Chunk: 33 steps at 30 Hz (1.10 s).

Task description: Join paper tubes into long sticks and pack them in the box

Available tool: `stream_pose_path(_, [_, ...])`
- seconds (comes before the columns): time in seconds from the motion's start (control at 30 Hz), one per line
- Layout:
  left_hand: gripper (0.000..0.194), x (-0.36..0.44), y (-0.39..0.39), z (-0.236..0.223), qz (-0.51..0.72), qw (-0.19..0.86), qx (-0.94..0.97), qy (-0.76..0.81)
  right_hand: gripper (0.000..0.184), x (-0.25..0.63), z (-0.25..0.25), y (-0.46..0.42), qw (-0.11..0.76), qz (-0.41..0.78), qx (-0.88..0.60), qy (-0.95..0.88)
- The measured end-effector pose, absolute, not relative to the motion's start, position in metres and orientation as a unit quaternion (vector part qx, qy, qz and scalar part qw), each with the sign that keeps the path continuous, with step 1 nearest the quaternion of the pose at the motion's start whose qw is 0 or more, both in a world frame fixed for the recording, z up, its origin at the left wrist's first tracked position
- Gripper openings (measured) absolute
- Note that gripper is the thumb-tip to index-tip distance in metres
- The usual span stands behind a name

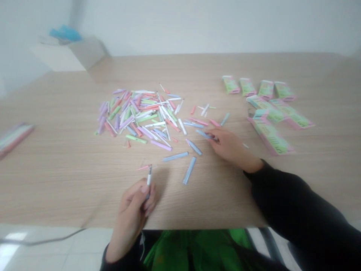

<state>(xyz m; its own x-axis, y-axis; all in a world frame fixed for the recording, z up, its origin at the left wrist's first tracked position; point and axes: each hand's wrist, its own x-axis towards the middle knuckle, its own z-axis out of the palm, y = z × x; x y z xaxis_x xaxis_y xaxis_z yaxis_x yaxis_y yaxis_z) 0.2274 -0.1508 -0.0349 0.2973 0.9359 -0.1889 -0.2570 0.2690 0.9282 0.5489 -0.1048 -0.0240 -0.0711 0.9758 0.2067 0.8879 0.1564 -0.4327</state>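
Observation:
Near the table's front edge, my left hand [138, 201] is closed around a slim white pen part [149, 177], its dark metallic tip pointing up and away. My right hand [225, 145] reaches farther out, fingers pinched on a blue pen piece [203, 134] at the tabletop. Between the hands lie loose blue tubes [189, 170], and a thin pink piece [143, 167] rests just beyond my left hand. A large pile of pen parts [141, 113] in purple, green, pink, white and blue spreads left of my right hand. Fine details are blurred.
Several green-and-pink packages [272, 135] lie at the right of the wooden table [70, 180]. A white box [70, 54] with something blue in it stands at the back left. Another striped package [15, 139] lies at the left edge. A cable [42, 240] hangs below.

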Motion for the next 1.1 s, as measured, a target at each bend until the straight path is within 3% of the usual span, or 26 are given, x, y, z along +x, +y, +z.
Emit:
stream_pose_path(0.1, [0.044, 0.227, -0.151, -0.035, 0.439, 0.686, 0.427, 0.394, 0.032, 0.547, -0.031, -0.106, 0.185, 0.061, -0.627, -0.755])
stream_pose_path(0.23, [0.044, 0.226, -0.152, -0.036, 0.436, 0.687, 0.434, 0.387, 0.030, 0.536, -0.024, -0.109, 0.194, 0.008, -0.646, -0.738])
stream_pose_path(0.43, [0.046, 0.227, -0.151, -0.039, 0.428, 0.683, 0.451, 0.383, 0.023, 0.506, -0.005, -0.116, 0.124, 0.093, -0.673, -0.723])
stream_pose_path(0.7, [0.047, 0.221, -0.151, -0.046, 0.409, 0.664, 0.493, 0.386, 0.017, 0.497, -0.004, -0.113, 0.075, 0.075, -0.686, -0.720])
stream_pose_path(0.8, [0.048, 0.223, -0.149, -0.048, 0.390, 0.645, 0.520, 0.402, 0.011, 0.502, 0.008, -0.117, 0.129, 0.101, -0.684, -0.710])
stream_pose_path(1.0, [0.048, 0.248, -0.153, -0.036, 0.344, 0.661, 0.545, 0.384, 0.005, 0.501, 0.044, -0.145, 0.417, 0.322, -0.559, -0.640])
stream_pose_path(1.1, [0.047, 0.261, -0.157, -0.028, 0.334, 0.658, 0.563, 0.373, 0.006, 0.492, 0.050, -0.156, 0.491, 0.362, -0.498, -0.617])
